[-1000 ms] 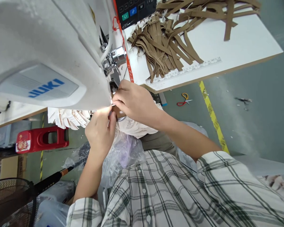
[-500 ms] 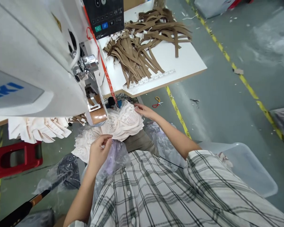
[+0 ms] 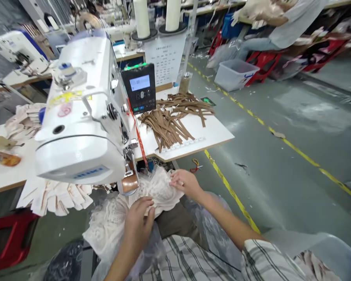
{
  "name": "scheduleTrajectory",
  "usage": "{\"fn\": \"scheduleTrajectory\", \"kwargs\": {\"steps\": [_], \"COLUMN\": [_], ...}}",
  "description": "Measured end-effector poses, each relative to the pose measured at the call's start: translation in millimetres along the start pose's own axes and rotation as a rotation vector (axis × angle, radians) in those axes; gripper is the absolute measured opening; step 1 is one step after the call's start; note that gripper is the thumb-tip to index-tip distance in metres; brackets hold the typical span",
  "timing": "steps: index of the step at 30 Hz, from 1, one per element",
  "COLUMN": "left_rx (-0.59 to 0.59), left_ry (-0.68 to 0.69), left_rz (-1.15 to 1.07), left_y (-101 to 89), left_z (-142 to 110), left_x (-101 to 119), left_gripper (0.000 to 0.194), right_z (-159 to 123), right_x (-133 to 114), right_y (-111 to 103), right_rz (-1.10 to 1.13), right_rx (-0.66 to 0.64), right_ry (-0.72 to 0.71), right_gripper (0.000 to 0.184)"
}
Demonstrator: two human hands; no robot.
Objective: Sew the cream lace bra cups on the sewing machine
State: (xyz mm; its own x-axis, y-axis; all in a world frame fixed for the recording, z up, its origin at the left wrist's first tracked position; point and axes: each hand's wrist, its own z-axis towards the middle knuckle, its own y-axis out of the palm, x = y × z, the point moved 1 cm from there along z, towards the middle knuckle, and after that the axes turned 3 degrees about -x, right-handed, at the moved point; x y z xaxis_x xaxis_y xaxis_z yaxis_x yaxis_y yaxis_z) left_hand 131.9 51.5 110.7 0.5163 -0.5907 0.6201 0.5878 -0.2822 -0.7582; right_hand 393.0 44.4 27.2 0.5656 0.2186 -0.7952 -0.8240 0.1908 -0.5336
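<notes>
Right hand (image 3: 189, 184) meets the lace pile (image 3: 162, 191)'s right edge, pinching unclear; left hand (image 3: 137, 220), thumb apart, sits at its near edge.

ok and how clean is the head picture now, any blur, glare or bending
All in the head view: the logo on the sewing machine is smeared; the lace at the right hand looks soft; the screen glows, its text unreadable; the floor shows a pale patch, glare or wear, can't tell; the edges look stretched.
</notes>
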Motion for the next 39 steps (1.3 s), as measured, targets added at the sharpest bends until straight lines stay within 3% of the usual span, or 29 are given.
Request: {"fn": "scheduleTrajectory", "kwargs": {"steps": [3, 6, 9, 12, 15, 17, 19, 24, 28, 39], "left_rx": [0.078, 0.013, -0.106, -0.180, -0.108, -0.035, 0.033, 0.190, 0.237, 0.278], "left_ry": [0.226, 0.351, 0.318, 0.201, -0.004, -0.167, -0.280, -0.433, -0.525, -0.473], "left_rz": [0.128, 0.159, 0.086, 0.063, 0.062, -0.035, -0.143, -0.187, -0.220, -0.085], "left_y": [0.0, -2.0, -9.4, -22.3, -40.5, -53.9, -66.4, -85.4, -85.5, -81.5], "left_z": [5.7, 17.5, 26.2, 22.2, 12.4, 9.2, 10.6, 29.0, 45.4, 57.9], "left_x": [23.3, 32.3, 24.7, 12.8, 8.2, 9.0, 9.6, -5.3, -21.7, -30.8], "left_gripper": [0.045, 0.071, 0.065, 0.018, 0.036, 0.027, 0.018, 0.016, 0.032, 0.040], "right_z": [4.0, 6.4, 2.6, -0.3, 6.3, 15.3, 27.1, 60.9, 79.9, 98.6], "right_x": [-53.2, -90.1, -108.3, -117.5, -124.9, -131.1, -137.3, -139.3, -130.4, -125.0], "right_y": [4.2, 7.5, 8.3, 9.4, 15.1, 20.6, 24.5, 28.1, 31.5, 33.1], "right_rz": [-0.045, -0.111, 0.010, 0.237, 0.334, 0.367, 0.358, 0.225, 0.249, 0.304], "right_rx": [-0.014, -0.023, -0.174, -0.255, -0.267, -0.343, -0.391, -0.343, -0.351, -0.312], "right_ry": [-0.390, -0.526, -0.437, -0.250, -0.008, 0.082, 0.090, 0.115, 0.169, 0.203], "right_gripper": [0.020, 0.027, 0.034, 0.029, 0.026, 0.030, 0.034, 0.043, 0.047, 0.045]}}
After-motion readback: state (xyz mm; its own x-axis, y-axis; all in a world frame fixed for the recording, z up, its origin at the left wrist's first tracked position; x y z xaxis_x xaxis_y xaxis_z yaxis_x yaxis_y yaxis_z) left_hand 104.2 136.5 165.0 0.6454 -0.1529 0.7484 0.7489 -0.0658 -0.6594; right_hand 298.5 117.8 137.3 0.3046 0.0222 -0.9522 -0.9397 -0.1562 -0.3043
